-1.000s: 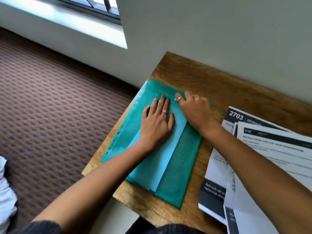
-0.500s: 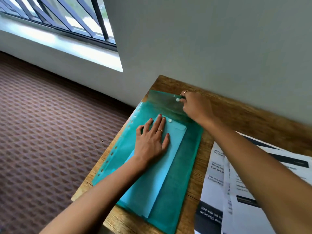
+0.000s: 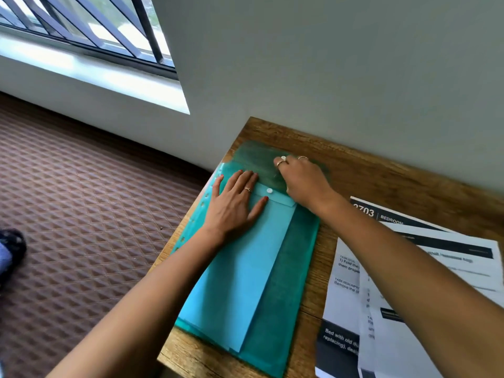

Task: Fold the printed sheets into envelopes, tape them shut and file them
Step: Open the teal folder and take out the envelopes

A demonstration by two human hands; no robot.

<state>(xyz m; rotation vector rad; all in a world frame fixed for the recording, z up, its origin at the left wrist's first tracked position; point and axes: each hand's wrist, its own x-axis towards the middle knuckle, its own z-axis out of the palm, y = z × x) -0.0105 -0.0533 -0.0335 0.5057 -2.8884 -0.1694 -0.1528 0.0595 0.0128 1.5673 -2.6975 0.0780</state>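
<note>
Pressing flat on the teal plastic folder [image 3: 289,279], the left hand [image 3: 234,207] lies palm down with fingers [image 3: 240,180] spread, covering the upper left part of the lighter inner pocket [image 3: 245,268]. Head view: the right hand [image 3: 302,181] sits at the folder's far end, fingers curled and pinching the opened flap [image 3: 253,156] near its white snap button [image 3: 283,158]; the exact grip under the knuckles cannot be told. A second white snap [image 3: 269,190] shows on the pocket edge, between the two hands.

Versus half a second back: the flap is laid further open toward the wall, the right hand has shifted a little to the right along it, and the left hand stays planted in much the same place. A second back the flap was shut and both hands sat side by side on it.

Edges and room: the folder runs along the worktop [image 3: 381,175] left edge, its punched margin [image 3: 203,203] hanging just past that edge over the carpet [image 3: 95,200]. The flap tip lies near the wall [image 3: 327,77], with a bare strip of wood between. Printed sheets [image 3: 346,296] lie loose on the right, just beside the folder with a narrow wood gap, partly under the right forearm. Near worktop corner below the folder is bare. A window [image 3: 81,28] sits upper left.
</note>
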